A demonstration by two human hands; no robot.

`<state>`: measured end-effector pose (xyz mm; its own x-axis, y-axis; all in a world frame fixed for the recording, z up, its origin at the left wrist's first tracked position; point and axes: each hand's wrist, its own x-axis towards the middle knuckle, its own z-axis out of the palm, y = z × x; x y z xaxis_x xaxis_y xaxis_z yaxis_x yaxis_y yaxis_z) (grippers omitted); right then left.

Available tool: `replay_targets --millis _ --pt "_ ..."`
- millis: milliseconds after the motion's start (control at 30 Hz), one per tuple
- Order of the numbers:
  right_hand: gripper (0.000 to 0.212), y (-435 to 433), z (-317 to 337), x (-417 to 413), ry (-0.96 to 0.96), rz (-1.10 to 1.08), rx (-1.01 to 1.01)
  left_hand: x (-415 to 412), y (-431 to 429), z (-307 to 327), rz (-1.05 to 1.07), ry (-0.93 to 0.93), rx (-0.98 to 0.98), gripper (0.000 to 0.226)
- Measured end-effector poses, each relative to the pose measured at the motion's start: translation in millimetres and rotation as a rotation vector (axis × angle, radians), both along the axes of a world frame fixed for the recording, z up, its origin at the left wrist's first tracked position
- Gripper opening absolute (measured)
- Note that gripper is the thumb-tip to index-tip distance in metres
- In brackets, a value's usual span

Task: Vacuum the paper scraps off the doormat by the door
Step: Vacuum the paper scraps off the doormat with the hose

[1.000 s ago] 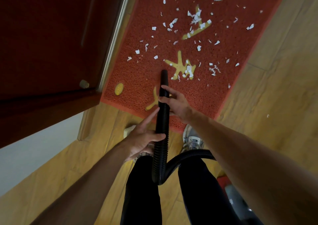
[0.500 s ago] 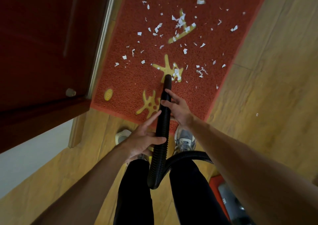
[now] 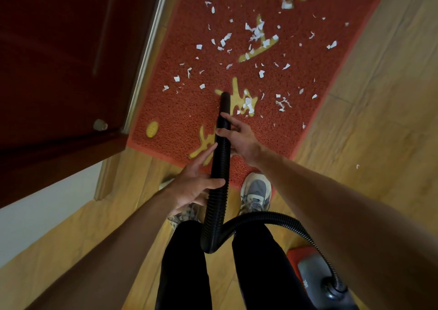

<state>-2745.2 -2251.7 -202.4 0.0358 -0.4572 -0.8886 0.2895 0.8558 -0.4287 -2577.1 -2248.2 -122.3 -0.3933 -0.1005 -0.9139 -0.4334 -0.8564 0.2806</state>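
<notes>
Over the near edge of the doormat point(image 3: 180, 120), the left hand point(image 3: 194, 186) is pinching the vacuum hose point(image 3: 221, 165) under its thumb and the right hand point(image 3: 241, 139) is wrapping fingers round it farther up. The hose is running lengthwise away from the person, its mouth pointing at the mid-mat paper scraps point(image 3: 247, 102).

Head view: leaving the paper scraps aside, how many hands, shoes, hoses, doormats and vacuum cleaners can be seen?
hands: 2, the left hand and the right hand
shoes: 2, the left shoe and the right shoe
hose: 1
doormat: 1
vacuum cleaner: 1
total: 7
</notes>
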Motion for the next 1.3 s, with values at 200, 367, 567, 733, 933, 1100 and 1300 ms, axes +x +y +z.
replay_targets --millis 200,367,567,733,933,1100,1300 --pt "0.064 11.0 6.1 6.7 -0.03 0.05 0.01 10.5 11.0 6.2 0.007 0.004 0.006 0.088" --pt "0.062 15.8 9.5 25.8 -0.048 0.059 0.037 29.0 16.9 12.3 0.034 0.01 0.033 0.087" --pt "0.06 18.3 13.2 37.0 -0.041 0.055 0.009 43.2 23.2 14.3 0.073 0.029 0.05 0.087" --pt "0.061 15.6 13.0 31.9 0.0 -0.031 0.021 35.1 14.9 6.6 0.039 0.032 0.032 0.086" --pt "0.06 14.7 12.4 42.6 0.026 0.028 0.036 40.2 19.5 7.9 0.055 0.008 0.044 0.087" --pt "0.057 19.2 7.3 74.9 0.025 0.144 0.033 62.1 37.4 12.8 0.12 -0.023 0.061 0.089" --pt "0.057 18.3 4.8 100.3 0.028 0.261 -0.026 87.5 45.8 16.8 0.206 -0.015 0.091 0.088"
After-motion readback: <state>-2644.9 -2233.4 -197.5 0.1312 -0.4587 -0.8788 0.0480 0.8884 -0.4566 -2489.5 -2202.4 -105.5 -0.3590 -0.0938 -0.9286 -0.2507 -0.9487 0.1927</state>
